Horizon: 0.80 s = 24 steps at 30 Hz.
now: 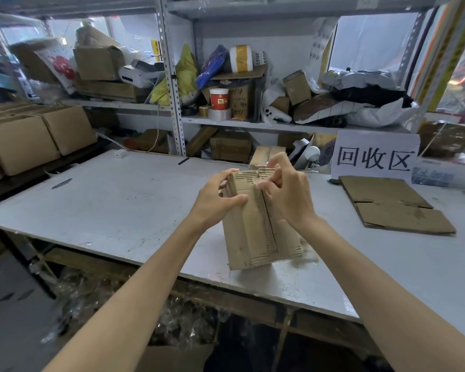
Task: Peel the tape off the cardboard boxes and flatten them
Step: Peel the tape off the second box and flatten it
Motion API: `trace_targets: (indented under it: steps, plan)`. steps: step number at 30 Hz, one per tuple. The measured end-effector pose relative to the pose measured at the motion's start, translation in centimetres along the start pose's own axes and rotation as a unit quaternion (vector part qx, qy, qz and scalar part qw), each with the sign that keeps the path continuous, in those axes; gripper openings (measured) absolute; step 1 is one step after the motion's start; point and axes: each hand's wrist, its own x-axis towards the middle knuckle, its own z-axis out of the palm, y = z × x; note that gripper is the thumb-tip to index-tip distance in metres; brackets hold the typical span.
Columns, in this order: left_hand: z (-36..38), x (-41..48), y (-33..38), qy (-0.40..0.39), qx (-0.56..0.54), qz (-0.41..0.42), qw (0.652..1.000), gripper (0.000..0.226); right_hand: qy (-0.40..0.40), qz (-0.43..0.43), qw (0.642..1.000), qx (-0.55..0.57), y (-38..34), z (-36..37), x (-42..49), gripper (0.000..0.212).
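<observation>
box (255, 232): centre of the worktop (118, 200), standing on its lower edge, tipped slightly, full shape, not flattened.
box face: paper skin torn along the centre seam and bottom edge, flutes bare. My read: tape is already off there.
left hand (215, 200): 10 o'clock of the box top, fingers (234, 200) wrapped over the corner, thumb on the front face, holding the box steady.
right hand (287, 194): 1 o'clock of the box top, fingers curled narrow, pinching at the top seam. Can't tell if it's tape or flap edge in the pinch.
done: one flattened cardboard (395, 208) lies at 3 o'clock, well apart, below the sign (373, 157).
left: finish the top seam, open the flaps, collapse this box.
backlog: closed boxes (24, 138) stacked at 9 o'clock, probably next.
scrap: clear film heap (91, 304) at 7 o'clock, below the worktop edge.
</observation>
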Motion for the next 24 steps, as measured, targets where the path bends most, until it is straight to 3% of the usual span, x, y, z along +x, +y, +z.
trace_targets:
  steps: [3,9,13,19,22,23,24]
  plan:
    - [0.0,-0.2,0.1,-0.012,0.002,0.01,1.0,0.065,0.01,-0.038,0.999,-0.008,0.2,0.8,-0.2,0.005]
    - [-0.1,-1.2,-0.1,-0.038,-0.035,0.0,0.999,0.074,-0.093,-0.021,0.995,-0.008,1.3,-0.2,-0.2,0.026]
    - [1.1,-2.0,0.5,-0.041,-0.06,0.015,0.997,0.085,-0.058,0.028,0.998,0.002,1.2,-1.1,0.7,0.002]
    - [1.1,-1.5,0.5,-0.038,-0.058,0.024,0.997,0.077,-0.229,0.045,0.969,-0.078,1.4,-2.7,0.5,0.03]
    - [1.3,-1.3,0.7,-0.047,-0.064,0.023,0.997,0.074,-0.178,0.095,0.979,-0.031,1.6,-2.8,0.5,0.012]
    - [1.3,-1.3,0.8,-0.051,-0.065,0.023,0.996,0.074,-0.129,0.104,0.986,-0.013,1.5,-2.9,0.5,0.013]
    - [1.3,-1.2,0.9,-0.056,-0.063,0.025,0.996,0.073,-0.074,0.101,0.992,-0.008,1.5,-3.0,0.4,0.028]
